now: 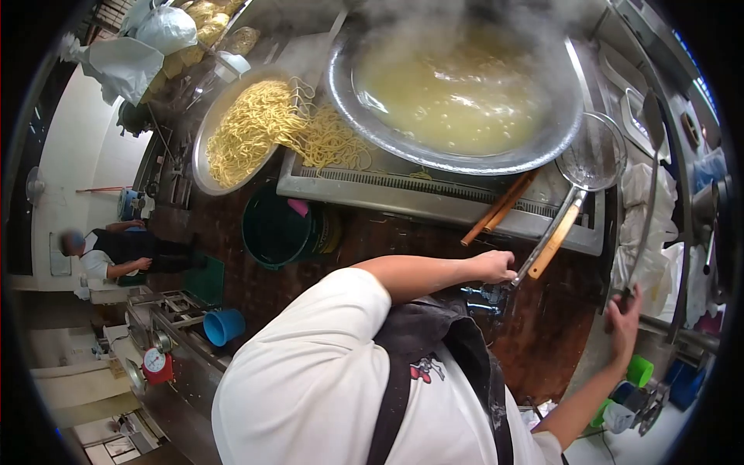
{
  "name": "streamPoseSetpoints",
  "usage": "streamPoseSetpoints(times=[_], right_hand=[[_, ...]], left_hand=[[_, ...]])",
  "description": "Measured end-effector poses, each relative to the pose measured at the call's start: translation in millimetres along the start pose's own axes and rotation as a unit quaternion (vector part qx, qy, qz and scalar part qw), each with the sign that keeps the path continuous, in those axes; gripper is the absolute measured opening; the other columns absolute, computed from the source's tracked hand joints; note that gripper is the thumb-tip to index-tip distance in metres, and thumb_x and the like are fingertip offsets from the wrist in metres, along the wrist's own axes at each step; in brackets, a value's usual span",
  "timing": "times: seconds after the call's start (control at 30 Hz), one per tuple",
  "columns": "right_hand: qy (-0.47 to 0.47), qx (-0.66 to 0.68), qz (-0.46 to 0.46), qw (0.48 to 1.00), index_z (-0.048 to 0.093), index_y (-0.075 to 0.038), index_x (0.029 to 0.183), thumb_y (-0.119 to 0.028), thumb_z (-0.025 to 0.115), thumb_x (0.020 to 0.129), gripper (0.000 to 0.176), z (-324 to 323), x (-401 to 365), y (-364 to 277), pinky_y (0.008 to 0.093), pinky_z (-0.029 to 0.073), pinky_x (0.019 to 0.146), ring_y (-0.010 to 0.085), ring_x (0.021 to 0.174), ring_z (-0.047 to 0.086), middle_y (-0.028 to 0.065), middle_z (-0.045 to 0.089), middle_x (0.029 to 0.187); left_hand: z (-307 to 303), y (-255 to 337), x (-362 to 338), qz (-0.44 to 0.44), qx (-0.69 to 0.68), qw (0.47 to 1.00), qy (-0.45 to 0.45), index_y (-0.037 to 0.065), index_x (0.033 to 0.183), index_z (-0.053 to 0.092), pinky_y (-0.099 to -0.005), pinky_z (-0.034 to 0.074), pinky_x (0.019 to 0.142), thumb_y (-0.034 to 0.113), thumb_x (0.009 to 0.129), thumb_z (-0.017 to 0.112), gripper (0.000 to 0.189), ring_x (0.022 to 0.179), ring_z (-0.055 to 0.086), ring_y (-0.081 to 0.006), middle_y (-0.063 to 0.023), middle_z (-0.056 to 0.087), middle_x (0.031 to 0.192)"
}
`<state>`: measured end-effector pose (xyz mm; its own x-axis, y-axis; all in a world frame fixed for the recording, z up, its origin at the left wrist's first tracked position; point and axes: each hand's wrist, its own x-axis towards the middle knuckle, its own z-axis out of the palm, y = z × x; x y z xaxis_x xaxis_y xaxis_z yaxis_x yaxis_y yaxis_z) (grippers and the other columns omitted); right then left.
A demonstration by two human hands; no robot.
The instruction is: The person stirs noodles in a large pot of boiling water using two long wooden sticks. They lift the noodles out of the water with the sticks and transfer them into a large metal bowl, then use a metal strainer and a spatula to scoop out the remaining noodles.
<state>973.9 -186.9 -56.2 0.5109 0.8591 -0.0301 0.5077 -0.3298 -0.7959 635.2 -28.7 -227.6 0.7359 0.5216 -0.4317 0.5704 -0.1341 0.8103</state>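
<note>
My left hand [494, 267] is closed, its fingertips at the end of a slim metal handle belonging to the round wire strainer [593, 155]. Beside that handle runs a wooden one [554, 242]. The strainer rests at the right rim of a large metal wok [465, 164] of steaming, bubbling yellowish liquid. On the right, my right hand [622, 318] grips the lower end of a long-handled ladle [645, 209], whose dark head points away from me. A metal bowl [203, 167] heaped with yellow noodles [256, 128] stands left of the wok, with some noodles spilling onto the stove.
Two wooden sticks [500, 209] jut over the stove's front edge [434, 213]. Below the bowl stands a dark green bin [271, 232]. Another person [128, 252] is farther left, near a blue bucket [224, 328] and a red scale [158, 366]. White plastic bags [647, 225] hang at right.
</note>
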Motion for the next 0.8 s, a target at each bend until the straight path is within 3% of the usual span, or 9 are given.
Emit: streamPoseSetpoints(times=[0.07, 0.2, 0.3, 0.33, 0.43, 0.5, 0.57, 0.73, 0.8], right_hand=[[-0.154, 0.23, 0.092, 0.957, 0.042, -0.006, 0.147, -0.013, 0.066, 0.091, 0.062, 53, 13, -59, 0.0224, 0.04, 0.041, 0.0065, 0.048, 0.046, -0.0012, 0.053, 0.077], [-0.119, 0.158, 0.046, 0.979, 0.051, -0.002, 0.134, -0.017, 0.063, 0.096, 0.043, 184, 29, -147, 0.0233, 0.033, 0.036, 0.0065, 0.041, 0.042, -0.0027, 0.048, 0.062], [-0.163, 0.205, 0.045, 0.964, 0.049, -0.002, 0.137, -0.014, 0.063, 0.096, 0.045, 282, 21, -212, 0.0219, 0.035, 0.038, 0.0059, 0.045, 0.045, -0.0021, 0.052, 0.072], [-0.182, 0.248, 0.042, 0.951, 0.048, -0.002, 0.138, -0.012, 0.062, 0.095, 0.047, 317, 15, -236, 0.0216, 0.036, 0.038, 0.0061, 0.046, 0.045, -0.0017, 0.052, 0.073], [-0.23, 0.327, 0.076, 0.913, 0.044, -0.001, 0.143, -0.006, 0.057, 0.089, 0.056, 417, -2, -321, 0.022, 0.039, 0.039, 0.0083, 0.045, 0.046, 0.0003, 0.052, 0.07], [-0.264, 0.332, 0.098, 0.9, 0.042, -0.001, 0.145, -0.006, 0.057, 0.089, 0.059, 483, -2, -386, 0.0224, 0.04, 0.04, 0.0092, 0.045, 0.048, 0.0018, 0.053, 0.071], [-0.279, 0.328, 0.095, 0.897, 0.042, 0.0, 0.145, -0.009, 0.058, 0.092, 0.056, 554, 10, -434, 0.0239, 0.041, 0.042, 0.0095, 0.047, 0.05, 0.0021, 0.054, 0.072], [-0.328, 0.306, 0.061, 0.892, 0.051, -0.002, 0.126, -0.012, 0.058, 0.097, 0.032, 709, 66, -521, 0.0243, 0.042, 0.043, 0.0099, 0.05, 0.052, 0.0012, 0.055, 0.073], [-0.328, 0.278, 0.06, 0.901, 0.053, -0.003, 0.118, -0.012, 0.057, 0.097, 0.023, 762, 91, -538, 0.0252, 0.043, 0.043, 0.0099, 0.051, 0.052, 0.0012, 0.054, 0.072]], left_hand=[[-54, -7, -58, 0.003, -0.093, 0.992, -0.085, 0.002, 0.119, 0.067, -0.0383, 0.056, 0.088, 0.041, 0.092, 0.069, 0.047, 0.095, 0.07, -0.0268, -0.0168, 0.072, 0.102], [-174, -83, -163, -0.075, -0.265, 0.959, -0.063, 0.002, 0.112, 0.069, -0.0294, 0.057, 0.074, 0.033, 0.099, 0.065, 0.033, 0.082, 0.068, -0.0135, -0.0086, 0.073, 0.097], [-301, -178, -222, -0.02, -0.149, 0.972, 0.182, 0.003, 0.109, 0.069, -0.03, 0.056, 0.079, 0.029, 0.099, 0.064, 0.028, 0.084, 0.068, -0.0135, -0.0064, 0.073, 0.094], [-347, -224, -224, -0.01, -0.181, 0.94, 0.288, 0.003, 0.098, 0.071, -0.0328, 0.054, 0.079, 0.026, 0.096, 0.066, 0.024, 0.083, 0.067, -0.0161, -0.0068, 0.072, 0.092], [-501, -302, -226, -0.036, 0.016, 0.848, 0.529, -0.002, 0.108, 0.068, -0.0411, 0.053, 0.084, 0.032, 0.09, 0.064, 0.039, 0.091, 0.068, -0.0307, -0.0186, 0.071, 0.096], [-593, -351, -204, -0.087, 0.19, 0.819, 0.534, -0.002, 0.124, 0.063, -0.0437, 0.048, 0.098, 0.036, 0.09, 0.061, 0.051, 0.109, 0.063, -0.0361, -0.0241, 0.066, 0.119], [-662, -374, -180, -0.142, 0.332, 0.833, 0.42, -0.006, 0.132, 0.055, -0.0424, 0.041, 0.11, 0.038, 0.094, 0.058, 0.058, 0.13, 0.052, -0.0385, -0.028, 0.057, 0.135], [-716, -422, -136, -0.225, 0.497, 0.809, 0.216, -0.002, 0.132, 0.06, -0.0508, 0.031, 0.116, 0.048, 0.1, 0.051, 0.06, 0.134, 0.051, -0.035, -0.0215, 0.06, 0.136], [-704, -420, -128, -0.231, 0.464, 0.855, 0.016, 0.01, 0.13, 0.068, -0.0563, 0.02, 0.119, 0.059, 0.096, 0.05, 0.062, 0.138, 0.048, -0.0329, -0.014, 0.061, 0.138]])
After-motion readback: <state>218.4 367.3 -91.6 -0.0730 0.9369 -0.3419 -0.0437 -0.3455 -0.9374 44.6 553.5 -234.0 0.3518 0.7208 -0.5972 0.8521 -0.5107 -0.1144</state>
